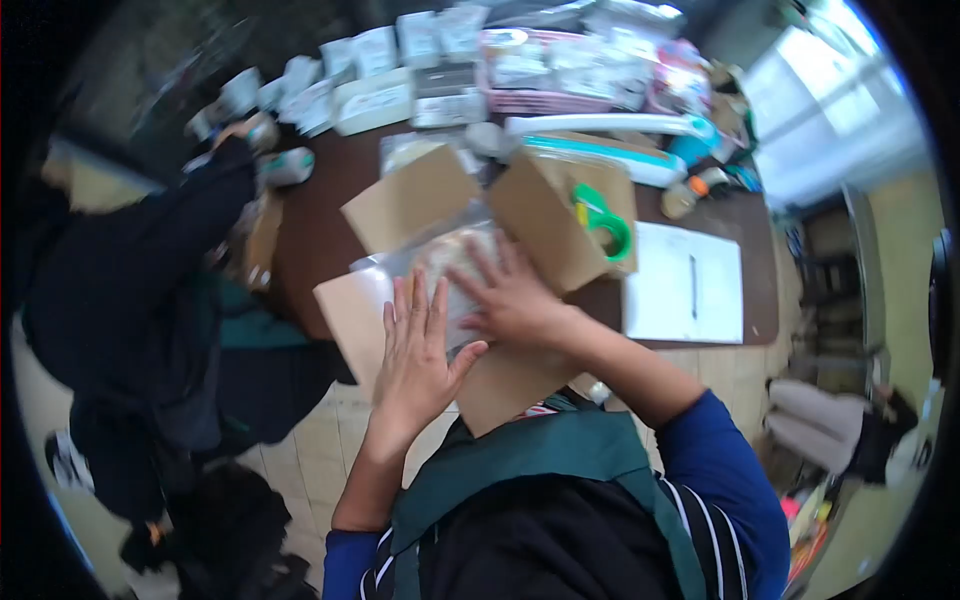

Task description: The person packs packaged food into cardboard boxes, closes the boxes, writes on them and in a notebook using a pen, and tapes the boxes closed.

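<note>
In front of me a cardboard box (410,200) stands with its flaps folded outward. Inside it lies a clear plastic bag (455,250) with pale contents that I cannot make out. My left hand (415,345) rests flat near the box's left side, fingers stretched out over the plastic. Across the bag from the right reaches my right hand (515,300), its fingers spread and pressing on the plastic. Just past the right flap is a green tape dispenser (605,222), lying on another piece of cardboard.
White paper with a pen (693,285) lies at right on the brown table (310,240). White packets (375,55) and a pink basket (550,100) line the back, near a small orange-capped bottle (685,195). A person in dark clothes (130,270) is close on my left.
</note>
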The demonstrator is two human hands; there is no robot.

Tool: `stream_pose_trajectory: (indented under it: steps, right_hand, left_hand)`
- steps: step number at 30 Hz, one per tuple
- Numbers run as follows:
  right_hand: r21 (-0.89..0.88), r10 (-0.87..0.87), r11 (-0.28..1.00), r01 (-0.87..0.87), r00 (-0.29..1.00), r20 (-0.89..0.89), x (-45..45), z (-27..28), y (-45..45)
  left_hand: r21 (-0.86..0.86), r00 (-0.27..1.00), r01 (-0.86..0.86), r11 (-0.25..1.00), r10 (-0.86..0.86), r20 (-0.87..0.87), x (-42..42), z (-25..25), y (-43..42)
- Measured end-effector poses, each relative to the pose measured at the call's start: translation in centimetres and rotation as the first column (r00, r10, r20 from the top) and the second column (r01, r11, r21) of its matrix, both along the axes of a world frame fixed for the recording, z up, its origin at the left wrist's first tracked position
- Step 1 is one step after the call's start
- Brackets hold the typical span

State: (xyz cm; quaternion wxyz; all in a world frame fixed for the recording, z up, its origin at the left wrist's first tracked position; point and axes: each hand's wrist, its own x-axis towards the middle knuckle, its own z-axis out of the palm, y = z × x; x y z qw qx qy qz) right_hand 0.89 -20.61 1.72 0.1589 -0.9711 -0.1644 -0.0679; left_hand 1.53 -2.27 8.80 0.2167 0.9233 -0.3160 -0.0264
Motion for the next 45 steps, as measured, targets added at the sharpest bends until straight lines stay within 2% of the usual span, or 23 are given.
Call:
stream_pose_trajectory:
  steps: [2,3,5,6,7,8,9,10,11,12,14,16,22,24,25,26,27,28,30,34,36,38,45]
  right_hand:
    - [0.024,-0.052,0.998,0.051,0.998,0.04,-0.2,-0.5,0.1]
    - [0.012,-0.12,0.993,0.12,0.992,0.028,-1.0,0.9,-1.2]
    - [0.4,0.105,0.917,-0.011,0.971,-0.213,-1.7,7.1,-4.0]
    - [0.548,0.098,0.835,0.041,0.97,-0.223,-2.9,9.7,-6.7]
    - [0.716,-0.033,0.688,0.116,0.991,-0.128,-4.6,10.1,-9.3]
    - [0.713,-0.228,0.657,0.246,0.966,-0.123,-6.0,10.6,-12.0]
    - [0.804,-0.414,0.397,0.443,0.868,-0.273,-7.3,8.7,-15.1]
    - [0.689,-0.642,0.404,0.601,0.723,-0.254,-8.4,5.2,-19.3]
    - [0.61,-0.759,0.258,0.749,0.548,-0.352,-9.8,3.4,-22.1]
    - [0.397,-0.866,0.281,0.873,0.409,-0.286,-12.0,-1.1,-25.4]
    - [0.104,-0.925,0.268,0.958,0.286,-0.251,-16.3,-8.1,-29.3]
    - [-0.019,-0.927,0.192,0.981,0.175,-0.333,-18.2,-11.7,-30.1]
    - [-0.024,-0.922,0.235,0.972,0.215,-0.323,-18.2,-15.1,-30.6]
    - [-0.052,-0.841,0.305,0.951,0.243,-0.484,-17.4,-14.0,-31.6]
    - [-0.053,-0.836,0.311,0.949,0.247,-0.49,-16.9,-13.5,-32.0]
    - [0.305,-0.751,0.134,0.943,0.298,-0.59,-16.1,-12.9,-32.1]
    - [0.587,-0.656,-0.112,0.802,0.384,-0.649,-15.1,-12.5,-32.1]
    - [0.583,-0.648,-0.11,0.805,0.386,-0.656,-14.1,-12.2,-32.0]
    - [0.86,-0.722,-0.29,0.419,0.494,-0.484,-12.0,-12.2,-31.9]
    - [0.901,-0.69,-0.308,0.304,0.581,-0.432,-10.2,-16.9,-33.8]
    - [0.885,-0.706,-0.315,0.342,0.54,-0.459,-9.2,-16.5,-33.3]
    - [0.839,-0.758,-0.218,0.499,0.454,-0.467,-8.9,-16.7,-33.1]
    - [0.873,-0.801,-0.259,0.412,0.413,-0.433,-8.4,-18.3,-32.6]
  left_hand:
    - [0.267,0.996,0.091,0.959,-0.084,-0.037,0.5,-3.0,-2.1]
    - [0.287,0.996,0.076,0.955,-0.059,-0.067,0.7,-3.8,-2.4]
    - [0.307,0.994,0.07,0.949,-0.041,-0.101,1.1,-4.3,-2.2]
    - [0.301,0.993,0.072,0.951,-0.041,-0.108,1.2,-4.3,-2.1]
    - [0.364,0.993,0.076,0.928,-0.036,-0.114,1.2,-3.7,-2.4]
    - [0.366,0.991,0.1,0.925,-0.059,-0.123,1.2,-3.4,-2.5]
    - [0.363,0.991,0.1,0.926,-0.059,-0.121,1.2,-3.2,-2.6]
    - [0.363,0.991,0.095,0.927,-0.055,-0.118,1.1,-3.0,-2.5]
    - [0.338,0.989,0.082,0.938,-0.035,-0.143,1.2,-2.9,-2.5]
    - [0.342,0.989,0.09,0.935,-0.042,-0.144,0.9,-2.7,-2.6]
    - [0.219,0.983,0.032,0.975,0.008,-0.181,0.2,-2.3,-3.1]
    - [0.238,0.987,0.031,0.971,0.007,-0.159,-0.9,-2.2,-3.9]
    - [0.176,0.995,-0.048,0.983,0.063,-0.078,-2.4,-4.6,-5.0]
    - [0.18,0.997,-0.077,0.981,0.075,0.022,-2.5,-5.1,-5.3]
    - [0.186,0.997,-0.083,0.979,0.08,0.019,-2.6,-5.3,-5.4]
    - [0.21,0.995,-0.096,0.973,0.089,0.045,-2.6,-5.3,-5.5]
    - [0.235,0.993,-0.11,0.966,0.097,0.069,-2.7,-5.4,-5.5]
    - [0.243,0.992,-0.116,0.963,0.104,0.065,-2.8,-5.4,-5.6]
    - [0.241,0.989,-0.124,0.963,0.1,0.109,-2.8,-5.6,-5.7]
    - [0.251,0.988,-0.129,0.959,0.102,0.12,-2.9,-5.7,-5.8]
    - [0.244,0.985,-0.132,0.961,0.1,0.139,-2.9,-5.7,-6.0]
    - [0.247,0.985,-0.134,0.96,0.102,0.139,-2.9,-5.6,-6.2]
    - [0.248,0.981,-0.159,0.956,0.126,0.144,-2.9,-5.9,-6.3]
